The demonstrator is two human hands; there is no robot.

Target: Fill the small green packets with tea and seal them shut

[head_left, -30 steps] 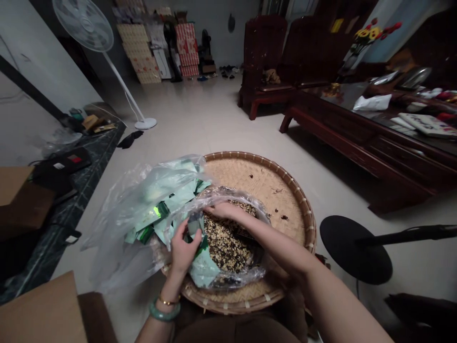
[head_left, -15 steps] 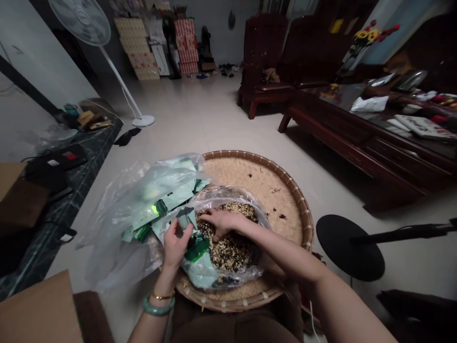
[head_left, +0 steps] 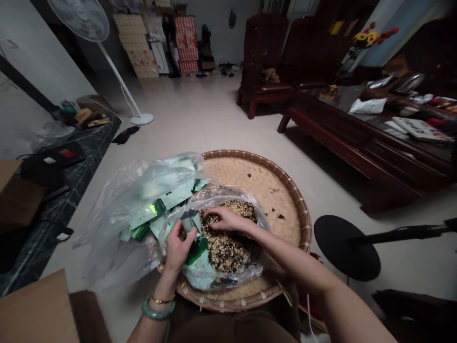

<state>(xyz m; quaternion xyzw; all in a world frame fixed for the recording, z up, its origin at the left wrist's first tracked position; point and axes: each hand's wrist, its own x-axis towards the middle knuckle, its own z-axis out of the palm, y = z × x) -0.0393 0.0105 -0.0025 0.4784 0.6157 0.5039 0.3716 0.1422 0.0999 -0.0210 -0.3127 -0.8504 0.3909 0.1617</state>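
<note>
My left hand (head_left: 181,243) is closed around a small pale green foil packet (head_left: 191,220), its grey mouth gaping upward. Just right of it, my right hand (head_left: 225,220) is over a heap of chopped dried mix (head_left: 230,252), black and cream in colour. Its fingers curve with a gap between them and the thumb; whether bits of mix sit at the fingertips is hard to see. The heap lies in a clear plastic bag (head_left: 262,219) on a round woven bamboo tray (head_left: 250,164). More green packets (head_left: 180,195) lie in a second clear bag (head_left: 110,224) at the left.
A white standing fan (head_left: 143,118) stands at the far left, and a black round stand base (head_left: 342,247) is right of the tray. Dark wooden furniture (head_left: 357,138) fills the right side. Cardboard boxes (head_left: 39,309) sit at the left near me.
My right hand has drawn its spread fingers in from the mix and curved them toward the thumb. The left hand has shifted slightly right, still gripping the packet.
</note>
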